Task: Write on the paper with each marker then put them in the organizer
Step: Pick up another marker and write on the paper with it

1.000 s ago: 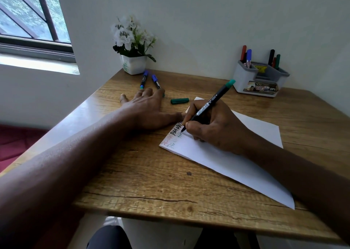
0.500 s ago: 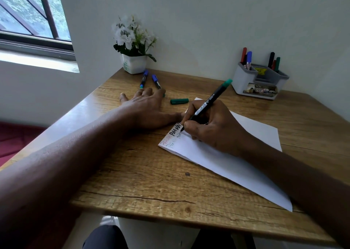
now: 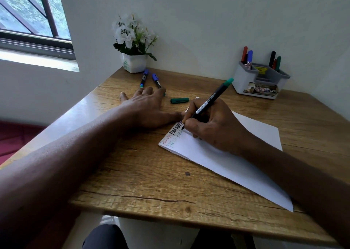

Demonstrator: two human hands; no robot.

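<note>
The right hand (image 3: pixel 212 123) grips a green marker (image 3: pixel 210 101) in a writing hold, fingers curled round the black barrel, tip down on the paper (image 3: pixel 217 159) beside a bold black word. The marker's green end points up and away, towards the organizer. The left hand (image 3: pixel 147 108) lies flat on the wooden surface (image 3: pixel 132 182) with straight, spread fingers, holding nothing; its thumb reaches the paper's far left edge.

The white sheet lies at a slant under the right hand and forearm, with red, green and black writing at its left corner. A loose green cap (image 3: pixel 179 100) lies on the surface just beyond the two hands. Two blue-capped markers (image 3: pixel 144 77) lie past the left fingertips, near a white flower pot (image 3: pixel 134 63) at the wall. The grey organizer (image 3: pixel 246 82) stands at the far right, well apart from the paper, with red, blue, black and green markers upright in its two back compartments.
</note>
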